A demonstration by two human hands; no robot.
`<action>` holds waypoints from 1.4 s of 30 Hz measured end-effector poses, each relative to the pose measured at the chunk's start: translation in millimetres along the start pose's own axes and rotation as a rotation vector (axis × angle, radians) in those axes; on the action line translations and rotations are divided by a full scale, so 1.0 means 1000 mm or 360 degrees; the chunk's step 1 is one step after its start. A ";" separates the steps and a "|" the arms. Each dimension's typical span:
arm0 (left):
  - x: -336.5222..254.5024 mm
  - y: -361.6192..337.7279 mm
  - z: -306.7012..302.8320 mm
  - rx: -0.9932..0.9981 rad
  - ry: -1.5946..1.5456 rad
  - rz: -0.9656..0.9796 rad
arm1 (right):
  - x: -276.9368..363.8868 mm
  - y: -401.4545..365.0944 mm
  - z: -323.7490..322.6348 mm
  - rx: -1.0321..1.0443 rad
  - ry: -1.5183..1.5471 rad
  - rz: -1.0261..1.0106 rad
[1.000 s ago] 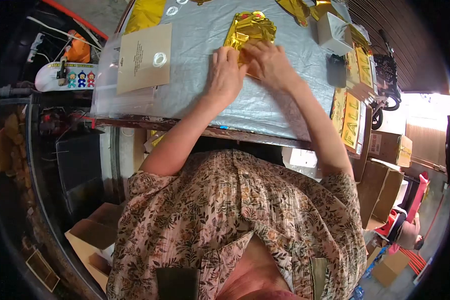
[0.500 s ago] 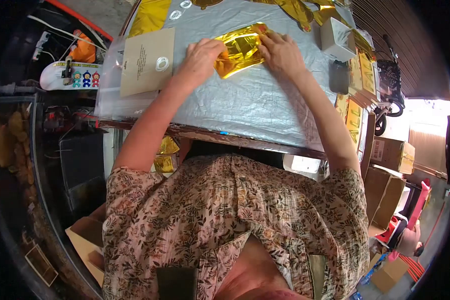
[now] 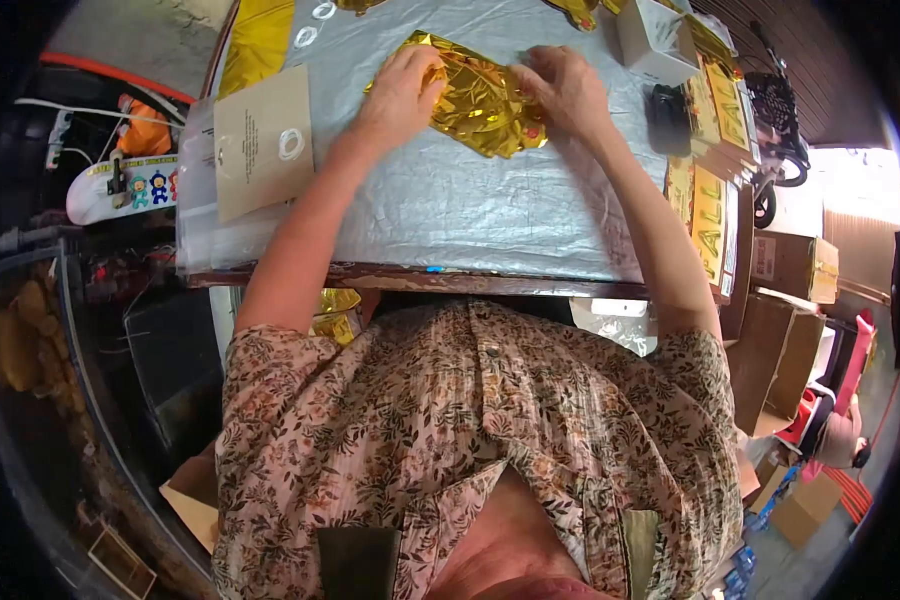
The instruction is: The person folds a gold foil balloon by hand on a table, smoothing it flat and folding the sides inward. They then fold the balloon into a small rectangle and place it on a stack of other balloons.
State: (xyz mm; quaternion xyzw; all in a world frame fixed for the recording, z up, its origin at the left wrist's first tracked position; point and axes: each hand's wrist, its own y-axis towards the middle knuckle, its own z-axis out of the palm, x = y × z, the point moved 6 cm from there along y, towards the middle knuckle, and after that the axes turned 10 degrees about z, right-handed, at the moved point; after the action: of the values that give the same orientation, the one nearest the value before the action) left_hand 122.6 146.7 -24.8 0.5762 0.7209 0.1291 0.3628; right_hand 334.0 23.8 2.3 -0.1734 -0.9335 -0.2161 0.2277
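Well in from the near edge of the table (image 3: 490,235), gold foil (image 3: 478,105) stretches between left hand (image 3: 398,100) and right hand (image 3: 572,92), both pinching it; its red patch (image 3: 533,132) has shifted nearer that edge.

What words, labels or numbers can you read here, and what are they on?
"FALL": on the yellow cards at right.
Too small to read: print on the brown card and the cardboard box's label.
Too blurred to read surely: lettering on the white board.

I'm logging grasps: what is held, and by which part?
The gold foil piece: the left hand grips its left end; the right hand is at its right edge, grip unclear.
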 end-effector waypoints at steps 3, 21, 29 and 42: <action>0.007 0.007 -0.004 0.0155 -0.0167 0.0106 | 0.006 -0.007 0.008 0.0117 -0.0037 0.0171; 0.006 0.025 0.004 0.0462 -0.0318 0.0340 | 0.003 -0.039 0.016 0.0010 0.0185 0.0393; 0.006 0.022 0.006 0.0513 -0.0161 0.0419 | 0.012 -0.037 0.018 -0.0129 0.0041 0.0155; 0.001 0.036 0.010 0.0702 -0.0410 0.0578 | 0.027 -0.005 0.010 0.0114 -0.0061 -0.0443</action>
State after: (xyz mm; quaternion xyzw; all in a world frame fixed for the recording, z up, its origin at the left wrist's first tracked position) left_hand 155.3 156.0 -10.3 0.7720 0.5648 -0.0418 0.2884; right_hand 306.2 30.6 6.4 -0.0383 -0.9598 -0.2088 0.1839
